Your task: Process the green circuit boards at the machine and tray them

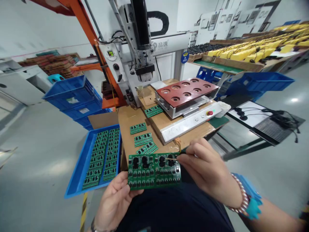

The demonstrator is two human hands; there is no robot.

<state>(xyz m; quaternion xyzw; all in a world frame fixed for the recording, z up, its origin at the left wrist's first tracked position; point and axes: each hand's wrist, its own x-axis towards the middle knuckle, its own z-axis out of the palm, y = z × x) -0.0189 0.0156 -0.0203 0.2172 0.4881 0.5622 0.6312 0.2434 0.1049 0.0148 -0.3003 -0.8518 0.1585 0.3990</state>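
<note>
A green circuit board with black round coils and rows of small parts is tilted up in front of my body. My left hand grips its lower left corner, thumb in front and fingers behind. Above the board's right end, my right hand pinches a thin pale stick, whose tip lies by one of the right-hand coils. Just beyond the held board, several similar boards lie on the brown tabletop. Whether the stick touches the coil I cannot tell.
A blue tray of boards stands at the left, below stacked blue crates. Behind the table is a machine with a red fixture plate and a red button. A rack with black cables stands right.
</note>
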